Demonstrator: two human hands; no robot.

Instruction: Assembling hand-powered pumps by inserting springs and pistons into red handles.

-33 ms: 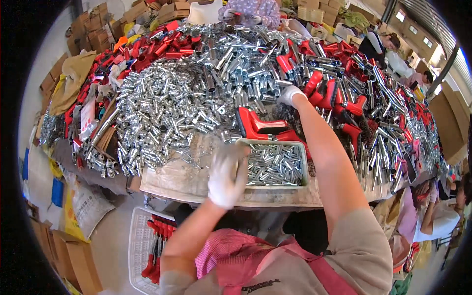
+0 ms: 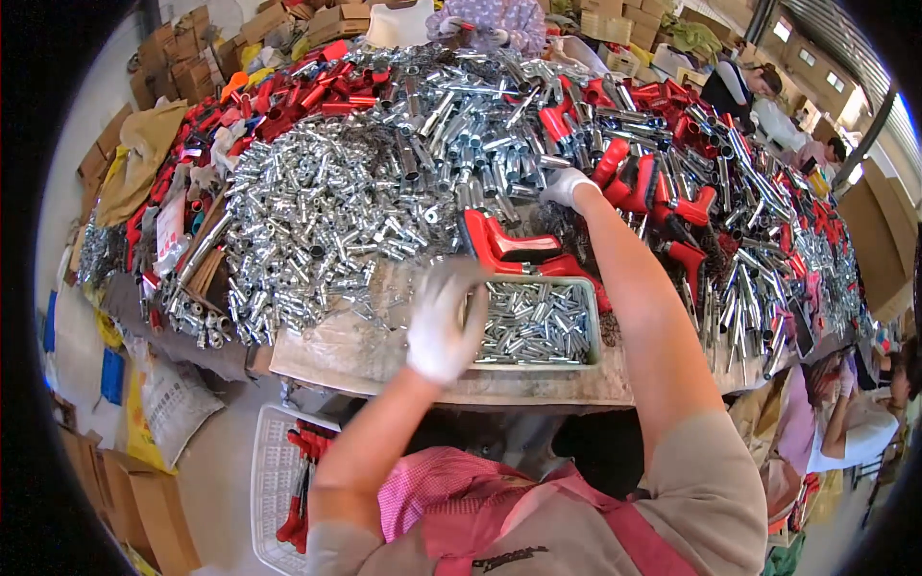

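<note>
Silver tubes [image 2: 495, 163]: heaped in the upper middle of the frame, lying at mixed angles on the counter [image 2: 327, 357]. Items follow by size. Counter spans most of the frame; its pale, worn front edge curves across the centre, below the heaps. Pile of small silver fittings [image 2: 288, 206] covers the left half of the counter, left of the tubes. White basket [image 2: 266, 480], with perforated walls, sits at lower left below counter level; red-handled rods [image 2: 294, 523] lie in it. Pale rectangular tray [image 2: 595, 322] rests on the counter near frame centre. Red grips [image 2: 485, 252] with black trim lie just behind the tray, partly overlapping one another; more red pieces lie at upper right. Both hands wear white gloves. Right hand [image 2: 569, 187] is at the lower edge of the tubes, fingers bent; fingertips obscured, so cannot tell whether it pinches one. Left hand [image 2: 444, 322] overlaps the tray's left end in this view, fingers curved and blurred by motion; cannot tell whether anything is gripped. Smallest: short silver pins [image 2: 540, 322], loosely jumbled, filling the visible part of the tray.
</note>
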